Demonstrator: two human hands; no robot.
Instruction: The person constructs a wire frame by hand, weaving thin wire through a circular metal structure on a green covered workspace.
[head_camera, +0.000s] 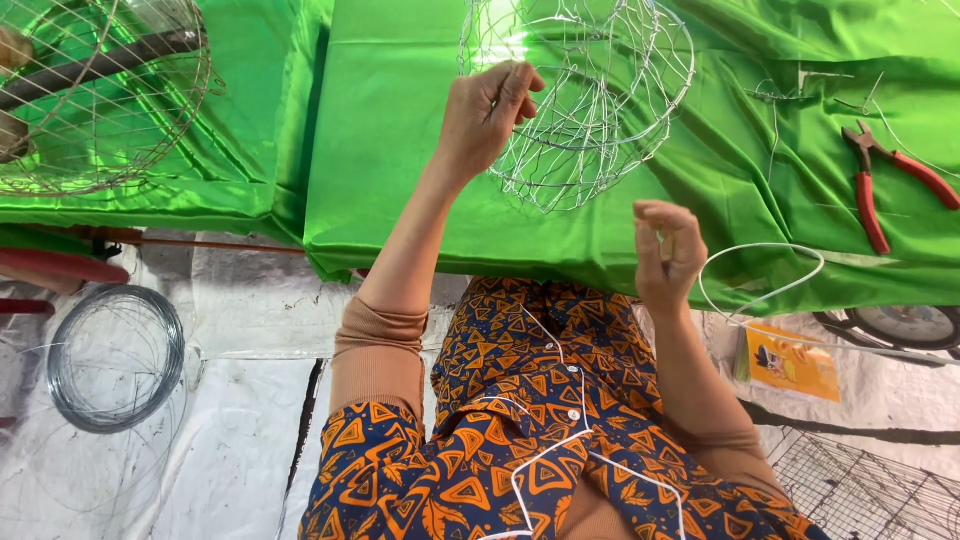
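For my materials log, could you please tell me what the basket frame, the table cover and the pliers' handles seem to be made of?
Basket frame: thin bare metal wire, silvery and glinting. Table cover: glossy green fabric, probably satin, creased and draping. Pliers: red handles, likely plastic-coated.

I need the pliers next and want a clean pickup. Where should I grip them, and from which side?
Grip the pliers by the two red handles, coming from the near table edge with the right hand. The handles splay open towards that edge, while the metal jaws point away towards the far side of the green cloth.
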